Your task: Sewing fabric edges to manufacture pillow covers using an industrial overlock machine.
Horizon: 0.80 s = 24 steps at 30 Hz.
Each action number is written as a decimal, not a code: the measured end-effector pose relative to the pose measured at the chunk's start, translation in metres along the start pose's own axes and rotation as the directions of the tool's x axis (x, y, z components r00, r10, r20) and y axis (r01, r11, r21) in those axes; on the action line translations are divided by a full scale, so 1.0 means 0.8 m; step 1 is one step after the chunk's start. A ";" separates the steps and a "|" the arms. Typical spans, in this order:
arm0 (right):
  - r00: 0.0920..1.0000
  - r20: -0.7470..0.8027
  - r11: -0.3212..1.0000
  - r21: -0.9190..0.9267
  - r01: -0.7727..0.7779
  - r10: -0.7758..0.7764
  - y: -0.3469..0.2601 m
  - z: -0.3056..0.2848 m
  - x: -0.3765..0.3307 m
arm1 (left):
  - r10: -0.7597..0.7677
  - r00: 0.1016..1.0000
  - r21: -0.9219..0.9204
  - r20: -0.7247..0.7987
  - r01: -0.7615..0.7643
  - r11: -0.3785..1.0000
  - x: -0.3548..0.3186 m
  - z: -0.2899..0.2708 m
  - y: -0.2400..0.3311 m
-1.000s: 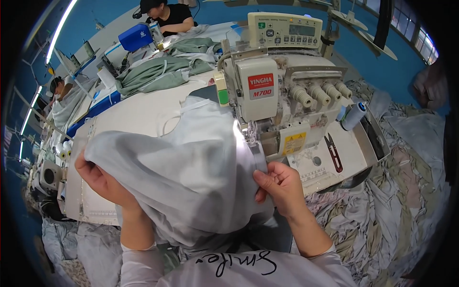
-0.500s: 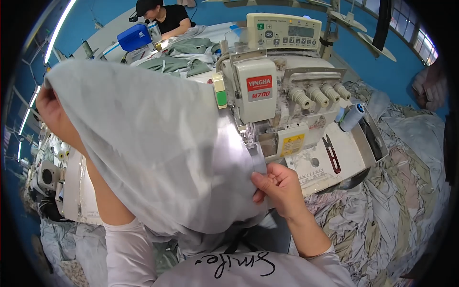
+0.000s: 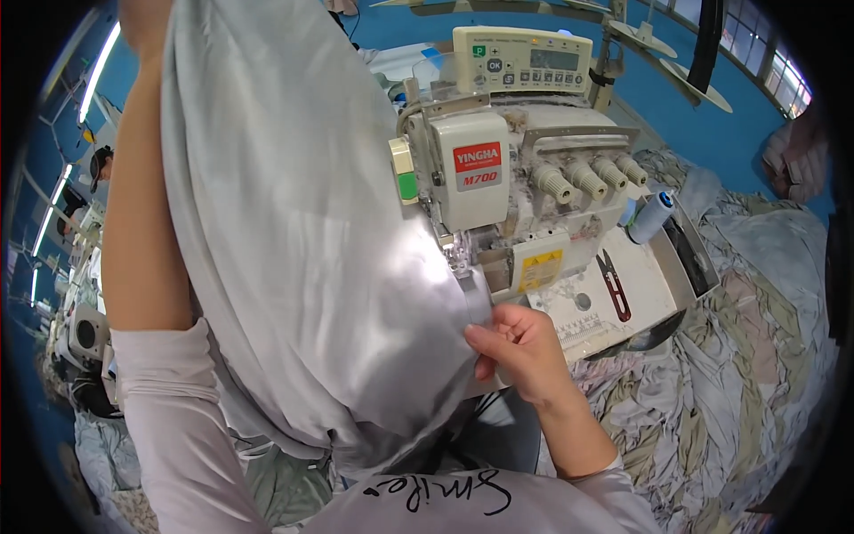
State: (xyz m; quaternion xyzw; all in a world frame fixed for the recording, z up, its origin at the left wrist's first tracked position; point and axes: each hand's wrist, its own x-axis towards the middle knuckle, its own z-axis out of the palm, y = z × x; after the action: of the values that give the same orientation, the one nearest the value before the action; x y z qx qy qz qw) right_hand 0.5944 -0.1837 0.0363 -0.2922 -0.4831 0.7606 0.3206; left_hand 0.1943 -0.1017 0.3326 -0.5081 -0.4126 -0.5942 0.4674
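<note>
A large piece of light grey fabric (image 3: 302, 196) runs from the needle area of a white overlock sewing machine (image 3: 471, 169) up past the picture's top edge and down towards my lap. My right hand (image 3: 525, 351) is just in front of the presser foot, thumb and fingers closed on the fabric's right edge. High at the upper left is my left hand (image 3: 144, 25), beside the raised part of the fabric, which hangs from there. Its fingers are cut off by the picture's edge. The machine's lamp lights the cloth near the needle.
Red-handled thread snips (image 3: 616, 289) lie on the machine bed, near a blue thread cone (image 3: 654, 218). A control panel (image 3: 525, 60) tops the machine. Heaped grey and beige cloth (image 3: 703, 400) fills the right side. Another person (image 3: 100, 167) is partly visible at far left.
My left hand has swung up and forward, lifting the fabric so it now covers the far table and the co-worker there. My right hand has barely moved, still pinching the edge.
</note>
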 end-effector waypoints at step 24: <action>0.988 -0.072 0.988 -0.074 0.132 -0.138 0.031 -0.011 0.010 | -0.978 -0.035 0.722 0.206 0.680 0.128 -0.680 -0.572 0.347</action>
State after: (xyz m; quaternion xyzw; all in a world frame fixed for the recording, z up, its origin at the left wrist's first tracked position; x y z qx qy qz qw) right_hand 0.5912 -0.1806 0.0091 -0.2989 -0.5149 0.7081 0.3796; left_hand 0.3908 -0.5314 -0.2668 -0.1904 -0.8819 -0.4190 -0.1020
